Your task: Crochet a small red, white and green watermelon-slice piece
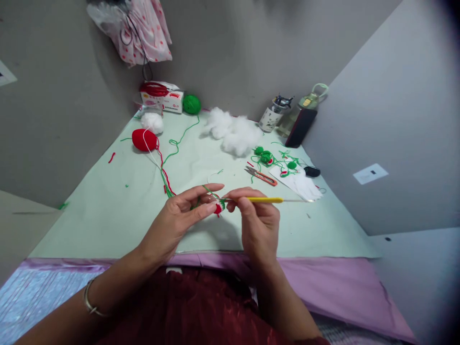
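A small red, white and green crochet piece is pinched between the thumb and fingers of my left hand. Green yarn runs over that hand's raised index finger. My right hand is closed around a crochet hook with a yellow grip, its metal tip at the piece's top edge. Red, green and white strands trail from my left hand to a red yarn ball, a green yarn ball and a white yarn ball at the back left.
White stuffing lies at the back middle. Orange thread snips sit right of centre, beside green crocheted bits and white paper. A pen cup, a bottle and a phone stand back right.
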